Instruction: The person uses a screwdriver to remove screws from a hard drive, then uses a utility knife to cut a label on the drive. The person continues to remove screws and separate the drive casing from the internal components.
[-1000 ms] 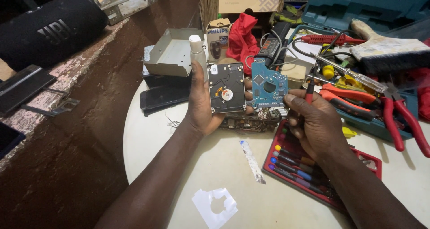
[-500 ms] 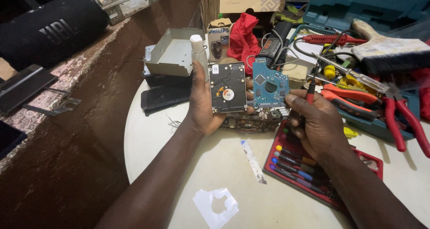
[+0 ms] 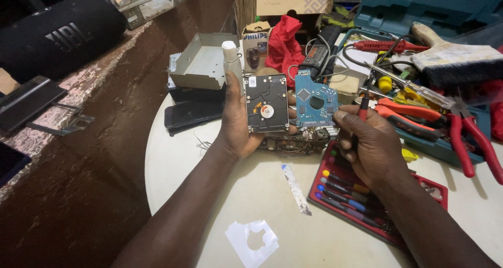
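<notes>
Head view. Left hand (image 3: 237, 126): raised over the far part of the round white tabletop (image 3: 173, 158), fingers wrapped behind a black hard drive (image 3: 267, 110), thumb along its left edge; drive held upright, underside facing the camera, a round spindle hub at its middle. Blue-green circuit board (image 3: 315, 100): just right of the drive, edge touching it, propped upright; which hand bears it cannot be told. Right hand (image 3: 369, 150): closed around a red-handled screwdriver (image 3: 362, 111), its top showing above the knuckles, just beside the board's lower right corner.

Against the earlier frames: drive, board and both hands keep the same places; only the right hand sits a little lower.

Below the right hand: red tray of small screwdrivers (image 3: 361, 205), toward the near right edge. White tube (image 3: 296, 188): lying flat at mid-table. Torn white paper (image 3: 252, 241): near edge. Black phone (image 3: 191, 115): far left edge, beneath a grey metal bracket (image 3: 201, 63). Red-handled pliers (image 3: 461, 134): far right.
</notes>
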